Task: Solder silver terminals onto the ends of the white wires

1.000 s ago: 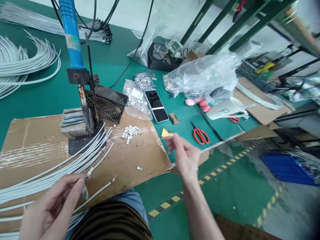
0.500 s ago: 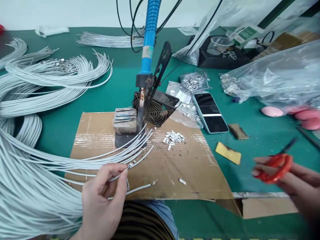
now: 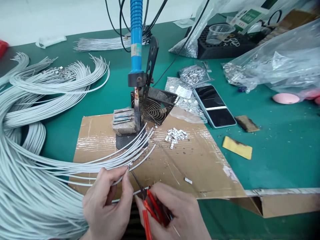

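My left hand (image 3: 107, 203) pinches the end of a thin white cable (image 3: 119, 180) between thumb and fingers, just above the near edge of the cardboard sheet (image 3: 200, 160). My right hand (image 3: 172, 215) grips red-handled scissors (image 3: 147, 208), whose dark blades point up-left and reach the cable end at my left fingertips. Several more white cables (image 3: 120, 155) fan across the cardboard toward the blue-handled soldering iron (image 3: 136, 50) in its stand. A small pile of metal clips (image 3: 176, 135) lies on the cardboard right of the cables.
Large bundles of white cables (image 3: 30, 133) fill the left of the green table. A small fan (image 3: 153, 106) sits behind the iron. A phone (image 3: 215, 106), bags of clips (image 3: 193, 75), a yellow sponge (image 3: 237, 147) and a big plastic bag (image 3: 275, 63) lie to the right.
My right hand picked up the red scissors from the table at the right and brought them left to the cable end in my left hand. The view has swung left.
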### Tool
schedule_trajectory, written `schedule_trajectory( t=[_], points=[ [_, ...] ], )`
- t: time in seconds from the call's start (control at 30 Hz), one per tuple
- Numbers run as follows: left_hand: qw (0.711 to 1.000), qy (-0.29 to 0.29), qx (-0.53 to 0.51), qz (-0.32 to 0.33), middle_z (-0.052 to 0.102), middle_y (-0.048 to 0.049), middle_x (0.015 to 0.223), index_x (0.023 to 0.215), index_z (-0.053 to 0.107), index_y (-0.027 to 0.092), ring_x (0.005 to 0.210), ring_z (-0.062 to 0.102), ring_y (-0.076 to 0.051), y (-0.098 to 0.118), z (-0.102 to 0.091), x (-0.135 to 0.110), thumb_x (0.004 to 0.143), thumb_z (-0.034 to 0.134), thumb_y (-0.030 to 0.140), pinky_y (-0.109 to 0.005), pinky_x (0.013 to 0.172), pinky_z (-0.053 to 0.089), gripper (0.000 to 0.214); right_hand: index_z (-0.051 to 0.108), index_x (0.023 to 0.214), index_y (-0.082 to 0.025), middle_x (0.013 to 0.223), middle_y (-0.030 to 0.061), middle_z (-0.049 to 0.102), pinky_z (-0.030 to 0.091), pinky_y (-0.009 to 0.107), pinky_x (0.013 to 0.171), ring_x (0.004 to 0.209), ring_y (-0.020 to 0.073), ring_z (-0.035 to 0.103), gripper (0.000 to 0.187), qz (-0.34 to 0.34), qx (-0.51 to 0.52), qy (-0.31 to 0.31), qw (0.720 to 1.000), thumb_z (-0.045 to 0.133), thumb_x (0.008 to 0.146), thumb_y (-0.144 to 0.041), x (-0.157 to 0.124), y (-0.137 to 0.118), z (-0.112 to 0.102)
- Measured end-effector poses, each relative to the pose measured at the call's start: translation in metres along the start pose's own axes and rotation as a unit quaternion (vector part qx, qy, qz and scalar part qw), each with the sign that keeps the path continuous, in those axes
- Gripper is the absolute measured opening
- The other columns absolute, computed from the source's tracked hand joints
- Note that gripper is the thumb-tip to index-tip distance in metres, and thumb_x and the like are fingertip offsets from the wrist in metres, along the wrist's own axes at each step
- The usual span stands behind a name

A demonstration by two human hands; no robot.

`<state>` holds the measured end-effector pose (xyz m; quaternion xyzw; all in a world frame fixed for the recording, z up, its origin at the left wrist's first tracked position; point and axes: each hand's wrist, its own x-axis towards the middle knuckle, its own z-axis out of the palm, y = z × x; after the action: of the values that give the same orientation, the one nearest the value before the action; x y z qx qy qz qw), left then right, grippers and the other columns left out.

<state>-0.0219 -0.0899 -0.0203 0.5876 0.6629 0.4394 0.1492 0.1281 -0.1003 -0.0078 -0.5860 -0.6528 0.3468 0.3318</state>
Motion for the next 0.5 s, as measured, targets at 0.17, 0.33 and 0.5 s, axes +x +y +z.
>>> schedule_trajectory(
  t=[0.17,0.33,0.5],
  points=[
    [0.998,0.005,0.014,0.067,0.082,0.0022,0.079,0.092,0.077,0.025,0.072,0.077,-0.017,-0.0005,-0.0016,0.0024,0.088,0.072,0.015,-0.024,0.058,0.059,0.012,0.03,0.065,-0.023,0.054,-0.0072,0.042,0.027,0.022,0.047,0.047,0.0077,0.037,0.036,-0.04,-0.062,0.022,0.997,0.057,0.089,-0.022,0.0023,0.0038,0.0032],
    [0.995,0.015,0.041,0.09,0.083,0.0022,0.078,0.093,0.075,0.025,0.059,0.073,-0.017,0.0037,-0.001,0.0052,0.09,0.07,0.012,-0.033,0.065,0.059,0.014,0.032,0.064,-0.023,0.054,-0.0068,0.043,0.028,0.022,0.046,0.045,0.0074,0.039,0.034,-0.052,-0.076,0.028,0.995,0.055,0.088,-0.02,0.0046,0.0052,0.0044],
    [0.981,0.021,0.081,0.175,0.083,0.003,0.078,0.103,0.073,0.024,0.062,0.077,-0.016,-0.002,-0.0005,0.0052,0.086,0.073,0.005,-0.034,0.079,0.061,0.025,0.031,0.063,-0.023,0.053,-0.0069,0.044,0.028,0.021,0.045,0.046,0.0078,0.038,0.034,-0.041,-0.077,0.011,0.996,0.056,0.085,-0.019,0.0051,0.0051,0.0026]
  ],
)
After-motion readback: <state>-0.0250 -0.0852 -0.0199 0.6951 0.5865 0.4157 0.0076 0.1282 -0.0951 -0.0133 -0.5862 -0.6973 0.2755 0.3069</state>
